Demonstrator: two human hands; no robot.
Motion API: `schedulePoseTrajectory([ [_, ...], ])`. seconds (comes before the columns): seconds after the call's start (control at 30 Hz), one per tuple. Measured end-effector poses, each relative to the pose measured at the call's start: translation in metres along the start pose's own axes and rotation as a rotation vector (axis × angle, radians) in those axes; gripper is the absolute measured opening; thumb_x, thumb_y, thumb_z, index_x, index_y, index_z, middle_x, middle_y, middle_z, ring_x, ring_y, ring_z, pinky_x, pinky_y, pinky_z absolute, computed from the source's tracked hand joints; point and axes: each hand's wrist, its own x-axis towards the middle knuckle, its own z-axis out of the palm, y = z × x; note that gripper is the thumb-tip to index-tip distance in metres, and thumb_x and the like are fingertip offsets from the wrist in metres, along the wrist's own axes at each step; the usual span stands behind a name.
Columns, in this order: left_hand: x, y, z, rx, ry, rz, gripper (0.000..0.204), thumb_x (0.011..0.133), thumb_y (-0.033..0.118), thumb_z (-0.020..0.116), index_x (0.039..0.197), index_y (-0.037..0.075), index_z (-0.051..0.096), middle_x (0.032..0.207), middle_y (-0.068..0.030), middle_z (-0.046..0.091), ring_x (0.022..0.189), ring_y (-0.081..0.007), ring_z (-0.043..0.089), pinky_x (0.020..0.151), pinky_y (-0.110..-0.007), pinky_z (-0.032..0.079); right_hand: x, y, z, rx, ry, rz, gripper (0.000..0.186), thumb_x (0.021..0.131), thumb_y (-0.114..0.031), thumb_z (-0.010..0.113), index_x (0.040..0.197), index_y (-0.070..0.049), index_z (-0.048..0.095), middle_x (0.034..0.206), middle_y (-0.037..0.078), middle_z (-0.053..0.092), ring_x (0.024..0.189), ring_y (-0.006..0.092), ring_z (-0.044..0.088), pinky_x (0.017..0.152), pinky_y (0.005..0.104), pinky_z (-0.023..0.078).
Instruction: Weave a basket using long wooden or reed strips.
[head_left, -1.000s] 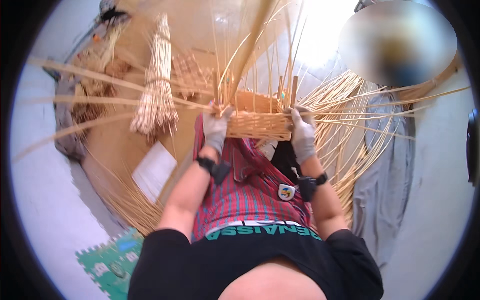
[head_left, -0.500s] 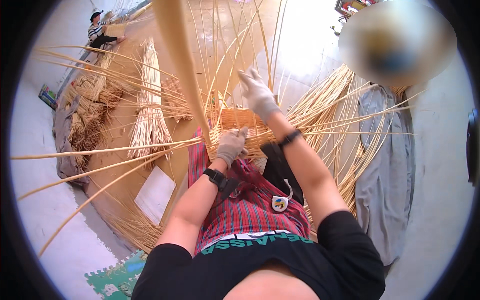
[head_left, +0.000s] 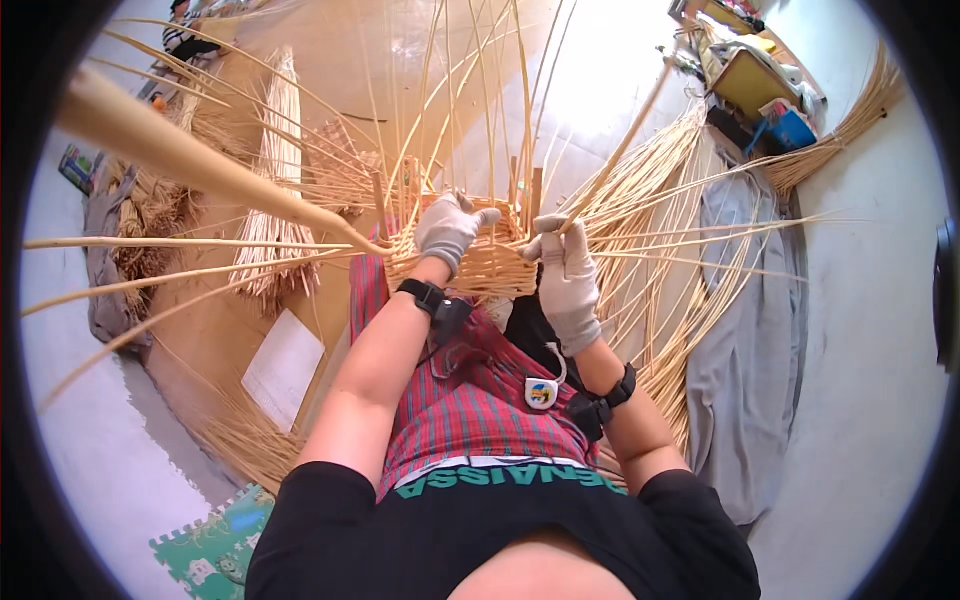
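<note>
A half-woven wicker basket (head_left: 490, 275) sits over my lap, long rods fanning out from its sides. My left hand (head_left: 447, 235), in a pale work glove, is closed over the basket's left part, its thumb toward the middle; the fingertips are partly hidden. At the right corner my gloved right hand (head_left: 570, 285) pinches a willow rod (head_left: 628, 140) that slants up to the right. Short upright stakes (head_left: 537, 190) stand at the corners. A thick pale rod (head_left: 215, 180) runs from the basket's left side out to the upper left, close to the camera.
Bundles of peeled rods (head_left: 275, 160) lie on the floor to the left, and more rods (head_left: 660, 180) spread at the right beside a grey cloth (head_left: 745, 350). A white board (head_left: 283, 368) lies at the lower left. Another person (head_left: 185, 40) sits far left.
My right hand has come down from above the basket to its right corner and now holds a rod. The left hand has shifted up slightly. The thick rod has swung to the left.
</note>
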Motion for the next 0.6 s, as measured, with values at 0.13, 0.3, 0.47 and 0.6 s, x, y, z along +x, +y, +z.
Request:
schedulePoseTrajectory([
  [0.13,-0.059,-0.033,-0.009,-0.105,0.067,0.154,0.071,0.075,0.042,0.088,0.13,0.009,0.057,0.109,-0.0149,0.07,0.1,-0.0329,0.069,0.086,-0.04,0.054,0.017,0.03,-0.065,-0.192,0.115,0.57,0.032,0.108,-0.032,0.048,0.107,-0.005,0.065,0.083,0.007,0.068,0.065,0.0127,0.064,0.053,0.0267,0.051],
  [0.3,-0.119,-0.108,-0.057,0.333,0.182,0.377,0.081,0.066,0.033,0.091,0.135,0.018,0.052,0.118,-0.0119,0.065,0.106,-0.0348,0.066,0.088,-0.045,0.054,0.004,0.008,0.009,-0.277,-0.439,0.005,0.036,0.102,-0.03,0.056,0.124,-0.002,0.064,0.101,0.013,0.072,0.098,0.0236,0.068,0.087,0.038,0.051],
  [0.47,-0.105,-0.1,-0.072,0.496,0.046,0.309,0.091,0.064,0.033,0.093,0.139,0.021,0.042,0.112,-0.014,0.07,0.1,-0.0359,0.069,0.084,-0.045,0.054,0.086,0.068,0.146,-0.204,-0.341,0.51,0.11,0.086,-0.066,0.065,0.151,0.015,0.028,0.155,0.034,0.037,0.147,0.0358,0.039,0.116,0.0392,0.037],
  [0.6,-0.087,-0.088,-0.055,0.522,0.026,0.307,0.09,0.065,0.038,0.093,0.136,0.021,0.041,0.104,-0.0155,0.073,0.094,-0.0386,0.071,0.079,-0.047,0.054,0.106,0.145,0.16,0.082,-0.113,0.67,0.094,0.089,-0.058,0.069,0.151,0.006,0.037,0.152,0.027,0.046,0.145,0.0335,0.042,0.117,0.0367,0.035],
])
